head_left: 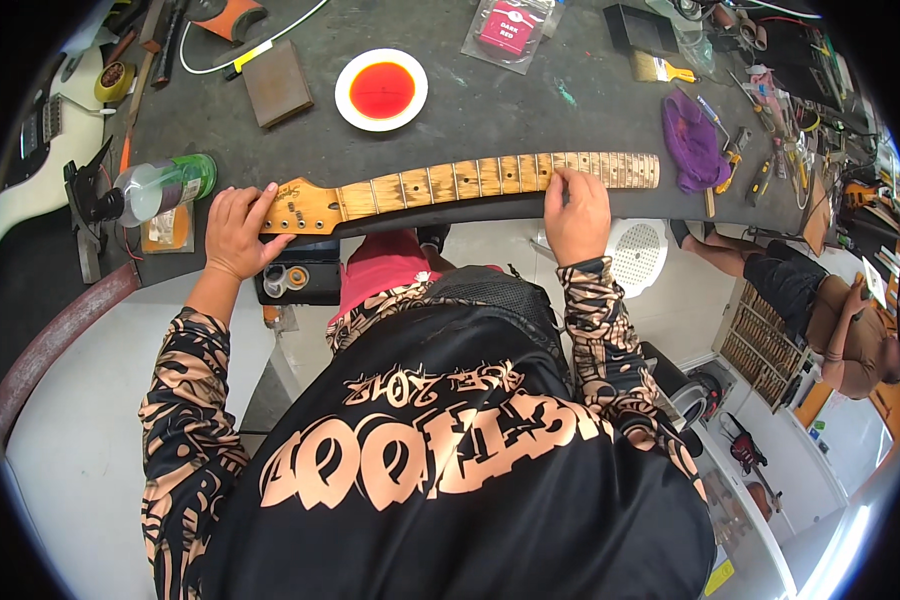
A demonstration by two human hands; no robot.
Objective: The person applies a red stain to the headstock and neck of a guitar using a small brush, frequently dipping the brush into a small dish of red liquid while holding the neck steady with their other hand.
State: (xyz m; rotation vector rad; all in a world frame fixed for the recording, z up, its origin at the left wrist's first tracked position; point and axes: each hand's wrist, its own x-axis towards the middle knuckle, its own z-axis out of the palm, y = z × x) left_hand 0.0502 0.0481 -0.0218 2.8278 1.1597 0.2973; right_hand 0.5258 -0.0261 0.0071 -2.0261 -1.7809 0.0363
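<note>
A maple guitar neck (430, 186) with dark scorched streaks, metal frets and dot inlays lies lengthwise along the front of the workbench, fretboard up. At its left end, my left hand (238, 232) grips the headstock, fingers over the far side and thumb at the near edge. Toward the other end, my right hand (578, 214) has its fingers drawn together on the fretboard near the higher frets; its palm hides part of the neck's near edge. Beyond the neck stands a white dish (342, 91) holding red liquid.
The dark workbench (450, 110) carries a brown block (277, 84), a red-labelled packet (511, 32), a brush (662, 69) and a purple cloth (694, 142). A green-and-clear bottle (160, 188) lies by my left hand. Tools crowd the right side. Another person (820, 300) is at the right.
</note>
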